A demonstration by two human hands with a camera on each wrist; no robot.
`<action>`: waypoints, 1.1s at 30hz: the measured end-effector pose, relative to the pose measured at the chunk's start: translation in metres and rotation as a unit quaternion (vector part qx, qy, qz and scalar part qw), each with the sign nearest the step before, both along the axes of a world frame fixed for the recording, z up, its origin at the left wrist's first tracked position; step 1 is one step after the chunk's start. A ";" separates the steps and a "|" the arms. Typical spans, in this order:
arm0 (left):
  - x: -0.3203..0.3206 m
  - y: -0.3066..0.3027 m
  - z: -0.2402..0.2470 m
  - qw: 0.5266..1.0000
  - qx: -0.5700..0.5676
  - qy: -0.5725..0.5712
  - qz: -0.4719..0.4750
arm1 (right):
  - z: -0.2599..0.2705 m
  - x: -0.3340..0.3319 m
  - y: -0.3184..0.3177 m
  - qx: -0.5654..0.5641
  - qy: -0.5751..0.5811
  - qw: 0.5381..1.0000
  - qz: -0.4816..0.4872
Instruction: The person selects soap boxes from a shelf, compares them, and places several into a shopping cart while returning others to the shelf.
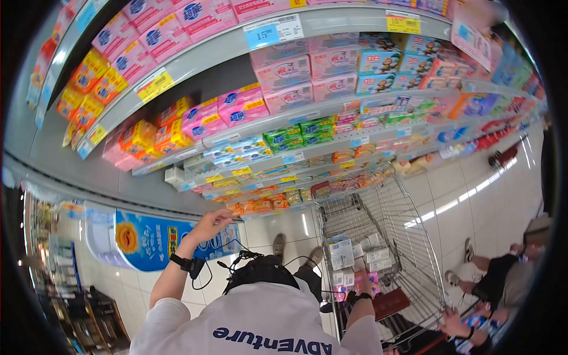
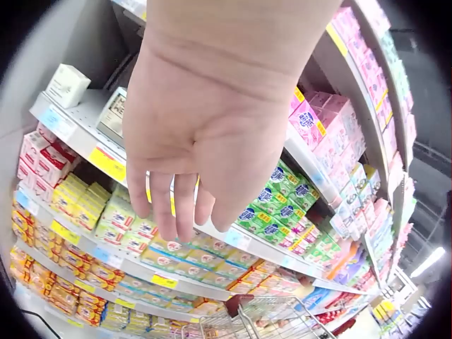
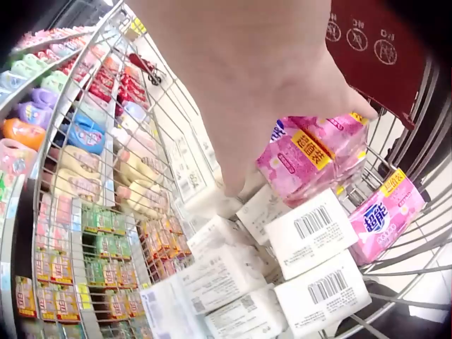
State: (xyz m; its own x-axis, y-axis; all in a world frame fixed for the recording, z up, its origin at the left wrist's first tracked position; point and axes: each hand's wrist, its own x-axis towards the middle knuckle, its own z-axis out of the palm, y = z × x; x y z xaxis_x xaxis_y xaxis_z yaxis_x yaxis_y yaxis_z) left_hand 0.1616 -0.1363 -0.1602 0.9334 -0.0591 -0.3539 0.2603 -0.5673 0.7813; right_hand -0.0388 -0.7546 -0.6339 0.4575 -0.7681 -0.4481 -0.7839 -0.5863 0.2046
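My left hand is raised toward the lower shelves at the left, loosely bent fingers holding nothing. In the left wrist view its palm faces the camera, overlapping rows of boxed and wrapped soaps, including green packs. My right hand reaches down into the wire shopping cart. It lies against a pink wrapped pack with a yellow label; I cannot tell whether the fingers grip it. The digit at the left stretches over white boxes. Another pink pack lies beside those boxes.
Curved shelves carry pink, orange and blue packs with price tags. A blue promotional display stands at lower left. Another person's hand is at the cart's right side. A dark red flap sits inside the cart.
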 end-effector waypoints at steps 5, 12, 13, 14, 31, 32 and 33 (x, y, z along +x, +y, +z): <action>-0.039 -0.014 0.006 0.998 0.041 0.033 0.028 | 0.102 0.056 0.031 0.137 -0.092 0.892 -0.420; -0.057 -0.036 0.011 0.998 0.037 0.045 0.034 | 0.107 0.036 0.001 0.250 -0.015 0.944 -0.214; -0.054 -0.039 0.012 0.998 0.039 0.044 0.039 | 0.100 0.025 -0.006 0.251 -0.028 0.950 -0.182; -0.049 -0.043 0.011 0.998 0.039 0.044 0.038 | 0.091 0.013 -0.008 0.212 -0.040 0.965 -0.148; 0.043 -0.248 0.111 0.949 -0.098 0.018 -0.300 | 0.442 0.113 0.067 0.663 -0.522 0.436 -0.313; 0.044 -0.257 0.118 0.941 -0.116 0.037 -0.315 | 0.465 0.125 0.087 0.686 -0.516 0.424 -0.289; 0.045 -0.265 0.125 0.933 -0.133 0.055 -0.329 | 0.486 0.138 0.106 0.708 -0.510 0.411 -0.264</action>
